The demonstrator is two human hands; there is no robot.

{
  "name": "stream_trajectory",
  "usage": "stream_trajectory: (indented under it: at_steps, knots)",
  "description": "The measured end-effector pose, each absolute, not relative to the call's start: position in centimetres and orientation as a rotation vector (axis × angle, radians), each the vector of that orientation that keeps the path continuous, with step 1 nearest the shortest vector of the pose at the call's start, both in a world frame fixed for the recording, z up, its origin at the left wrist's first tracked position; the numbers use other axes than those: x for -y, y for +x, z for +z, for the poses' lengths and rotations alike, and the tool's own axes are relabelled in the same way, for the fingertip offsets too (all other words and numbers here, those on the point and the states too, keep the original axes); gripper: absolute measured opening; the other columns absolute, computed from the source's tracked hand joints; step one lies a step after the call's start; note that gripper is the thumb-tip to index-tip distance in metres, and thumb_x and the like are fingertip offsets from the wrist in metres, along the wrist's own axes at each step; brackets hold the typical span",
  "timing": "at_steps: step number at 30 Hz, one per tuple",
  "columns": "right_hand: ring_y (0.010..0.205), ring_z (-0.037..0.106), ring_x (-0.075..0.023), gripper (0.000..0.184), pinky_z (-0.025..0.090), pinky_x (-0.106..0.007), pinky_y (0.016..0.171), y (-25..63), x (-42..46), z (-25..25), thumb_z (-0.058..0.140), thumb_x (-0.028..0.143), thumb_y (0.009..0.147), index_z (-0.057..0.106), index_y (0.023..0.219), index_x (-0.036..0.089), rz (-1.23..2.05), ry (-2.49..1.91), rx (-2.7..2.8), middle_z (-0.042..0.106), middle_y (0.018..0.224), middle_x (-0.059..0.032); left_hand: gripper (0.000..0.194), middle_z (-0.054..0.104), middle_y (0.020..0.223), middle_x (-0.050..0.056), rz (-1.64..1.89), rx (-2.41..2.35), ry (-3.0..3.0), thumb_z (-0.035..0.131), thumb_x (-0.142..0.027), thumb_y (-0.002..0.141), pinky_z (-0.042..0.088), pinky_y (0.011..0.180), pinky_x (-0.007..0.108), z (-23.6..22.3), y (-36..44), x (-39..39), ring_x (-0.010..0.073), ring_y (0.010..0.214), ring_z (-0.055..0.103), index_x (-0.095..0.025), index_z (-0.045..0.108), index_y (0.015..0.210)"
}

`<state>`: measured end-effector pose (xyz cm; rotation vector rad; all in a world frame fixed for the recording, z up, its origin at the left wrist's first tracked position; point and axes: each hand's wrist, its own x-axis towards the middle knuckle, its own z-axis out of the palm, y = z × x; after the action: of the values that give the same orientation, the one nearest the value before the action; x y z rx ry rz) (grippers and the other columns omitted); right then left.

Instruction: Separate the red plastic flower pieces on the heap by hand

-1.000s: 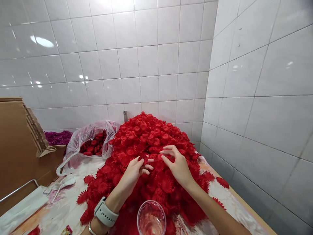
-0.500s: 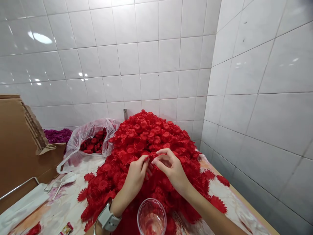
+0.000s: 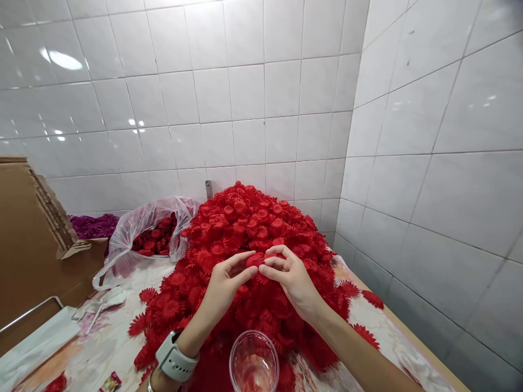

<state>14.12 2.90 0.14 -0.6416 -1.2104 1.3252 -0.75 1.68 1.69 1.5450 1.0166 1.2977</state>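
Between my two hands is a red fringed fabric flower (image 3: 255,260), held up over the near slope of a big heap of similar red flowers (image 3: 245,212). My left hand (image 3: 229,273), with a pale watch on its wrist, pinches the flower from the left, thumb and fingers curved round its edge. From the right, my right hand (image 3: 286,272) grips the same flower with thumb and bent fingers. The thumb tips almost meet in front of it. Just below the hands stands a clear plastic cup (image 3: 254,361) with a little reddish, see-through content at its bottom.
Left of the heap sits a clear plastic bag (image 3: 126,239) holding darker red flowers. Beyond it lie purple pieces (image 3: 93,226). A cardboard box (image 3: 32,212) stands at far left. White tiled walls (image 3: 245,92) rise behind and at right. A patterned cloth (image 3: 106,337) covers the table.
My left hand has opened its curled fingers and turned toward the right hand. Both hands now hold a red flower between them, its face showing more. The cup has stayed in place.
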Motion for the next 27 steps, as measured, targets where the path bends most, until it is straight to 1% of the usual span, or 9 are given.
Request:
stream_trajectory:
  at_steps: [3,6,9,11,13,19,24,27]
  knots:
    - [0.061,0.054,-0.0103,0.036,0.041,-0.025,0.065,14.21,-2.68,0.48,0.075,0.028,0.059,0.048,0.082,0.021,1.286,-0.657,1.223,0.061,0.065,0.0054,0.034,0.067,0.084,0.003,1.333,-0.981,1.386,0.07,-0.028,0.063,0.049,0.074,0.028,1.78,-0.69,-1.72,0.0175,0.082,0.061,-0.019,0.066,0.096]
    - [0.062,0.054,-0.0103,0.035,0.042,-0.025,0.066,14.22,-2.56,0.71,0.075,0.027,0.059,0.048,0.081,0.022,1.248,-0.708,1.265,0.061,0.066,0.006,0.025,0.065,0.076,0.0,1.41,-0.945,1.278,0.071,-0.027,0.061,0.049,0.07,0.025,1.76,-0.8,-1.8,0.0135,0.074,0.06,-0.018,0.067,0.084]
    - [0.071,0.056,-0.012,0.033,0.042,-0.026,0.07,14.19,-2.62,0.71,0.074,0.027,0.06,0.05,0.083,0.022,1.248,-0.723,1.276,0.062,0.073,0.0041,0.023,0.063,0.072,-0.001,1.454,-0.971,1.297,0.074,-0.023,0.056,0.048,0.066,0.022,1.78,-1.0,-1.91,0.0116,0.07,0.058,-0.018,0.066,0.077]
    - [0.079,0.056,-0.0134,0.031,0.042,-0.027,0.075,14.17,-2.7,0.68,0.072,0.028,0.062,0.052,0.084,0.022,1.256,-0.704,1.258,0.063,0.079,0.0021,0.026,0.062,0.069,-0.002,1.449,-0.998,1.338,0.074,-0.021,0.055,0.047,0.064,0.021,1.84,-1.06,-1.93,0.0114,0.068,0.058,-0.018,0.065,0.079]
    - [0.082,0.056,-0.0138,0.029,0.042,-0.028,0.077,14.15,-2.7,0.69,0.072,0.028,0.062,0.053,0.082,0.022,1.251,-0.682,1.241,0.064,0.079,0.0014,0.028,0.062,0.069,-0.002,1.448,-1.021,1.377,0.073,-0.021,0.056,0.046,0.064,0.021,1.96,-1.06,-1.89,0.0111,0.068,0.057,-0.018,0.065,0.083]
    - [0.07,0.056,-0.0122,0.031,0.043,-0.028,0.072,14.06,-2.46,0.76,0.074,0.025,0.059,0.051,0.079,0.022,1.256,-0.658,1.247,0.061,0.071,0.0039,0.032,0.063,0.071,-0.002,1.488,-1.027,1.458,0.07,-0.019,0.059,0.047,0.067,0.021,2.32,-1.03,-1.67,0.0117,0.071,0.058,-0.021,0.065,0.09]
    - [0.073,0.055,-0.0119,0.031,0.043,-0.026,0.071,14.19,-2.62,0.61,0.073,0.025,0.061,0.051,0.083,0.023,1.289,-0.639,1.277,0.06,0.074,0.0037,0.036,0.064,0.073,-0.001,1.435,-1.027,1.509,0.068,-0.019,0.062,0.048,0.069,0.025,2.29,-1.0,-1.39,0.0142,0.074,0.06,-0.021,0.063,0.097]
    - [0.072,0.054,-0.0119,0.028,0.043,-0.026,0.07,14.07,-2.55,0.59,0.072,0.026,0.062,0.051,0.08,0.022,1.276,-0.638,1.3,0.058,0.076,0.0031,0.04,0.064,0.075,0.0,1.388,-1.007,1.53,0.068,-0.021,0.063,0.049,0.071,0.027,2.17,-0.89,-1.26,0.015,0.075,0.061,-0.021,0.061,0.102]
